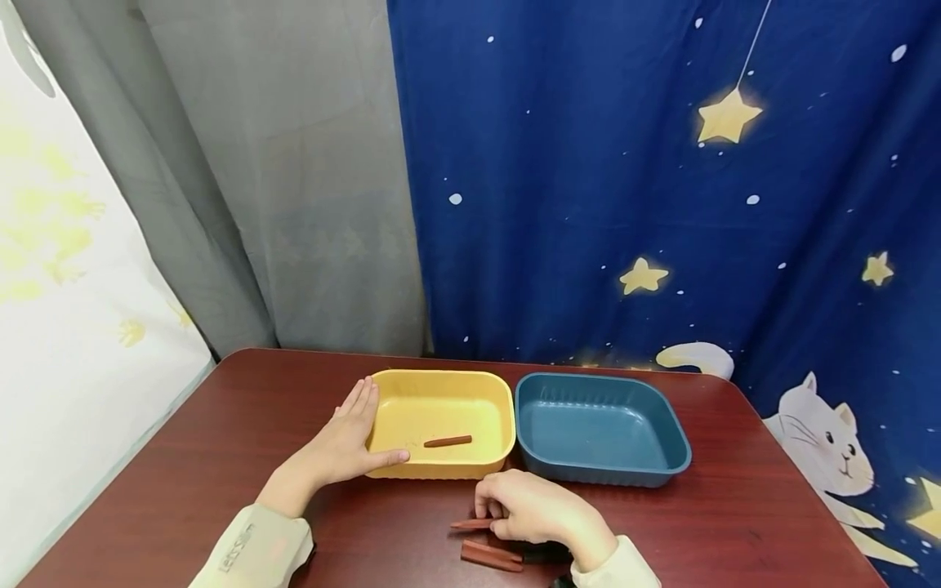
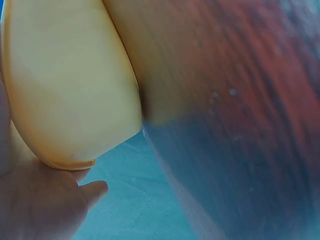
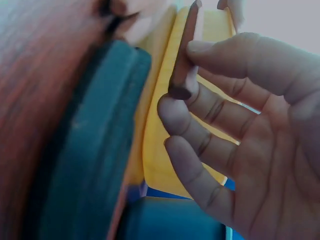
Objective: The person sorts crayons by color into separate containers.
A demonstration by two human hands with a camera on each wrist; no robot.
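My left hand (image 1: 345,437) lies against the left end of a yellow plastic basin (image 1: 507,441), fingers straight along the side and thumb over the front rim. In the left wrist view the basin's outer wall (image 2: 75,85) fills the upper left, beside the palm. One thin reddish-brown stick (image 1: 448,441) rests inside that basin. Just in front of it, my right hand (image 1: 540,510) pinches another reddish-brown stick (image 3: 185,55), faceted with a tapered end, between thumb and fingers. Close by on the table lie more brown sticks (image 1: 488,556), side by side and partly overlapping.
To the right of the yellow basin, nearly touching it, stands a blue basin (image 1: 680,437) with nothing in it. Both are on a dark red table (image 1: 757,506). Behind the table hang a grey curtain (image 1: 309,204) and a blue star-patterned curtain (image 1: 559,204).
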